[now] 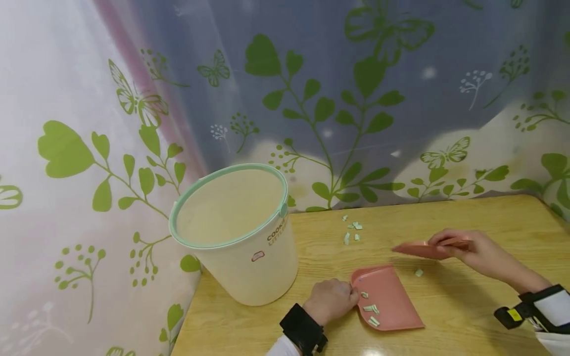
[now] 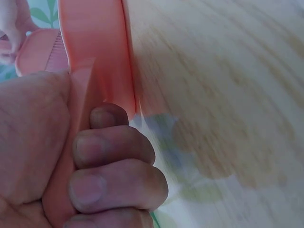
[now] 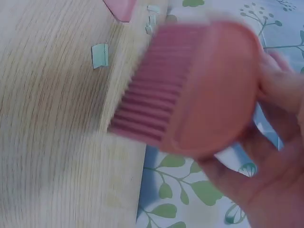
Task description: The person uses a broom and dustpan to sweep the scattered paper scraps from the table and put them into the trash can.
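Dustpan (image 1: pixel 396 299), pink, sits on the wood-grain tabletop (image 1: pixel 320 257) near its front edge, with its mouth turned toward the person's right. The left hand (image 1: pixel 331 299) has its fingers (image 2: pixel 118 183) curled firmly round the handle, as the left wrist view shows close up. Several pale green scraps (image 1: pixel 371 309) lie inside the dustpan, toward the handle side.

The right hand (image 1: pixel 483 252) grasps a pink brush (image 1: pixel 418 250), its fingers and thumb about the rounded back. The brush is raised over the tabletop, to the right of the dustpan and apart from it, bristles pointing leftward; in the right wrist view it is blurred. One single scrap (image 1: pixel 418 272) lies on the wood between the brush and the dustpan's mouth. A small group of further scraps (image 1: pixel 356 226) is scattered behind the dustpan, toward the far edge.

To the left stands a pale bin (image 1: pixel 249 267), upright, with a mint green rim and printed lettering on its side; it is near the left hand but not touching it. Behind everything hangs a curtain (image 1: pixel 311 99) printed with green leaves and butterflies. Each wrist wears a black strap (image 1: pixel 303 329).
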A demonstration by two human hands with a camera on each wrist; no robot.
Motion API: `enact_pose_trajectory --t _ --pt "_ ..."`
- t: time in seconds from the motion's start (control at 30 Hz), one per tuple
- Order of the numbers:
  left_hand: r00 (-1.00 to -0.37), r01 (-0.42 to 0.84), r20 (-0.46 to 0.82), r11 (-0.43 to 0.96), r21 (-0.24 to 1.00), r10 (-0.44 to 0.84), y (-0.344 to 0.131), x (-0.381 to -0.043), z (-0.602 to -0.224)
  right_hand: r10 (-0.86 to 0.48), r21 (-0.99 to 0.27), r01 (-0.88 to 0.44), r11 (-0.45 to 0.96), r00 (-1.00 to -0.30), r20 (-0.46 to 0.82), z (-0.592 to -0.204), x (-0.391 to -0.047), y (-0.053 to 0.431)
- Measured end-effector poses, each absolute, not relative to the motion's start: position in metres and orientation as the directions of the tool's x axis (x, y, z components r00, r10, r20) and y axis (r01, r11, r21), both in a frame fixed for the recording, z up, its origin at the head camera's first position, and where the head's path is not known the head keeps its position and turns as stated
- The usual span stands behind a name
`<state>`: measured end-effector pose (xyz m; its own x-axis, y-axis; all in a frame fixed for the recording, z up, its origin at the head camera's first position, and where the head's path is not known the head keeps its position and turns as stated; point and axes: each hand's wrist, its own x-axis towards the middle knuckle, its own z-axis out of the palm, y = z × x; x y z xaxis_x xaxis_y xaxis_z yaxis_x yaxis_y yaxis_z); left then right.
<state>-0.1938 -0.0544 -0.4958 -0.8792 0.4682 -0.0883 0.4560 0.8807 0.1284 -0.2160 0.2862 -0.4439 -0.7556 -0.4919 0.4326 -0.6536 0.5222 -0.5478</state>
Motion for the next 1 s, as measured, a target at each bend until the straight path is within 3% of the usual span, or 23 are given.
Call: enact_pose_trajectory --t 0.1,0.2,0.33,0.63,0.83,1.0 --pt "-0.881 0.452 -0.088 0.883 0.128 0.464 -0.055 -0.193 -0.494 -0.408 -0.404 -0.633 0.66 -0.754 0.514 -0.447 -0.218 0.284" --pt "-0.881 0.454 -0.086 0.882 0.123 0.465 -0.055 -0.192 -0.493 -0.413 -0.233 -0.618 0.751 -0.714 0.566 -0.453 -0.22 0.283" --pt "-0.878 0.46 -0.088 0.88 0.121 0.471 -0.054 -0.192 -0.494 -0.47 -0.136 -0.609 0.781 -0.718 0.513 -0.46 -0.219 0.28" --pt "-0.88 0.458 -0.08 0.881 0.116 0.468 -0.057 -0.194 -0.496 -0.466 -0.364 -0.61 0.704 -0.783 0.411 -0.465 -0.201 0.241" --pt "-0.879 0.459 -0.084 0.88 0.124 0.47 -0.059 -0.194 -0.499 -0.341 -0.554 -0.48 0.68 -0.876 0.34 -0.463 -0.186 0.211" --pt "-0.876 0.467 -0.072 0.876 0.123 0.477 -0.056 -0.195 -0.498 -0.245 -0.621 -0.419 0.662 -0.905 0.349 -0.457 -0.174 0.19"
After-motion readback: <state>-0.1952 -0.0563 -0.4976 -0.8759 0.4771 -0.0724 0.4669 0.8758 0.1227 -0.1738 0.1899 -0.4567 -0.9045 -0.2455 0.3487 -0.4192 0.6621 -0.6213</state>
